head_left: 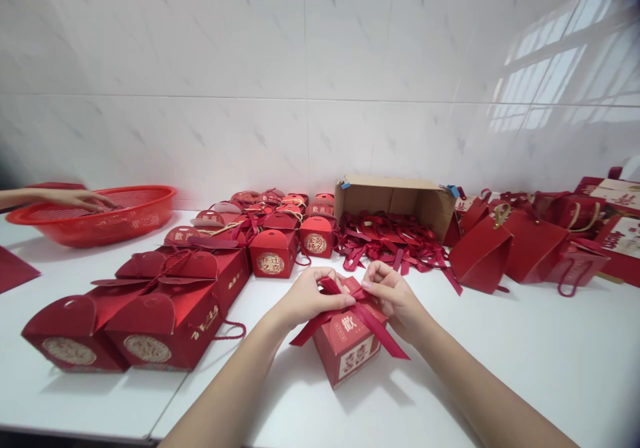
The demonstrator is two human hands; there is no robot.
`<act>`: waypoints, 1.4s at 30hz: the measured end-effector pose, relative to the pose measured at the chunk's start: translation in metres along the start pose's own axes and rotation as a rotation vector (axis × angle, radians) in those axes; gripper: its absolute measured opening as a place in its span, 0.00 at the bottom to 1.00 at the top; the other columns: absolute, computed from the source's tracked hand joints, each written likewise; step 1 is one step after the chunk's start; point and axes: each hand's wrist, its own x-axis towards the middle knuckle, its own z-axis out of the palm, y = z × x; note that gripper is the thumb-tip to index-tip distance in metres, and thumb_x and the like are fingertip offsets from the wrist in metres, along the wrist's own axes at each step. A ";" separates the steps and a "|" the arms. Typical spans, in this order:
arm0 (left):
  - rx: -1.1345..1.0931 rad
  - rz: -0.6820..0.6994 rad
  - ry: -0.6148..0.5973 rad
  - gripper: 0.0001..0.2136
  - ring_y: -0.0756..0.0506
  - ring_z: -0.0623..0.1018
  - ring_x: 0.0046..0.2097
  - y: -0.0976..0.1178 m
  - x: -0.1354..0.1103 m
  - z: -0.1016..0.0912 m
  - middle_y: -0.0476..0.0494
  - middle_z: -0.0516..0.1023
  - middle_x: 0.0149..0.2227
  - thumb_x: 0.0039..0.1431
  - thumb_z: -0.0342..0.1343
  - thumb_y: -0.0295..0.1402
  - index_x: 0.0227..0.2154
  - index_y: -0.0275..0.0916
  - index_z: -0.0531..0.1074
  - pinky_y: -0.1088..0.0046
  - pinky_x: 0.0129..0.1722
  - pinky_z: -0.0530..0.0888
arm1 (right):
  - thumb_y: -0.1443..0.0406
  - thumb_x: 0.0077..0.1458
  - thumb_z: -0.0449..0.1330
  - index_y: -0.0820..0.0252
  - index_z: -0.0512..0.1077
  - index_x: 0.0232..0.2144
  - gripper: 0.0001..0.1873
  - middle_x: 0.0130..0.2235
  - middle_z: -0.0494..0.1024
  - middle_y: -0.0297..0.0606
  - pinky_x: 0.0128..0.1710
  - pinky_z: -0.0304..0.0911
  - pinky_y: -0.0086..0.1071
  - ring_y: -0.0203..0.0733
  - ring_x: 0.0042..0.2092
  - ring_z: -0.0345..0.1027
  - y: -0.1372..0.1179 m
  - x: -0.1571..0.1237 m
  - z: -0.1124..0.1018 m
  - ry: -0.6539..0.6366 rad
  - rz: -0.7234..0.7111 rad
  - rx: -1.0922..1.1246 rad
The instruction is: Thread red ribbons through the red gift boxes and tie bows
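Note:
A small red gift box (347, 348) with a white label stands on the white table (550, 361) in front of me. A red ribbon (370, 325) is tied around its top, with its ends trailing down both sides. My left hand (310, 295) pinches a ribbon loop at the top left of the box. My right hand (393, 295) pinches the ribbon at the top right. Both hands have closed fingers on the ribbon.
Several red gift boxes (273, 251) stand in rows at the left and back. An open cardboard box (395, 201) spills red ribbons (395, 241). Red paper bags (530, 245) sit at the right. Another person's hand (75, 199) reaches into a red plastic basket (100, 218) at the far left.

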 end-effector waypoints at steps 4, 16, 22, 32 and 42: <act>-0.017 0.022 0.003 0.15 0.44 0.76 0.38 0.000 0.000 0.001 0.43 0.78 0.31 0.41 0.65 0.38 0.20 0.37 0.64 0.69 0.38 0.70 | 0.66 0.39 0.68 0.59 0.61 0.25 0.17 0.25 0.66 0.26 0.26 0.55 0.24 0.29 0.25 0.60 0.000 0.000 -0.001 -0.014 -0.006 0.037; -0.060 0.018 0.004 0.14 0.44 0.76 0.38 -0.001 0.002 0.002 0.41 0.78 0.34 0.41 0.65 0.36 0.20 0.36 0.65 0.69 0.38 0.70 | 0.71 0.38 0.67 0.58 0.52 0.22 0.23 0.23 0.63 0.23 0.23 0.53 0.24 0.28 0.22 0.55 -0.001 0.005 -0.006 0.009 0.041 0.231; -0.043 0.016 -0.001 0.14 0.44 0.76 0.38 0.000 0.000 0.001 0.41 0.78 0.34 0.42 0.65 0.38 0.22 0.36 0.67 0.70 0.37 0.70 | 0.69 0.40 0.66 0.59 0.57 0.22 0.17 0.21 0.62 0.24 0.23 0.52 0.24 0.28 0.22 0.54 0.002 0.004 -0.008 -0.023 0.033 0.172; -0.057 0.007 0.022 0.14 0.45 0.76 0.35 0.001 -0.001 0.003 0.43 0.76 0.29 0.44 0.63 0.40 0.21 0.36 0.65 0.72 0.34 0.70 | 0.64 0.41 0.68 0.57 0.62 0.28 0.17 0.22 0.65 0.24 0.25 0.54 0.24 0.29 0.23 0.60 0.001 -0.002 -0.001 0.001 0.020 0.019; -0.179 -0.018 -0.012 0.17 0.47 0.75 0.32 -0.004 -0.001 0.003 0.44 0.77 0.30 0.40 0.66 0.35 0.20 0.37 0.61 0.71 0.33 0.70 | 0.66 0.39 0.69 0.56 0.58 0.28 0.22 0.22 0.61 0.22 0.25 0.54 0.21 0.26 0.23 0.55 -0.001 0.002 -0.006 -0.041 -0.003 0.070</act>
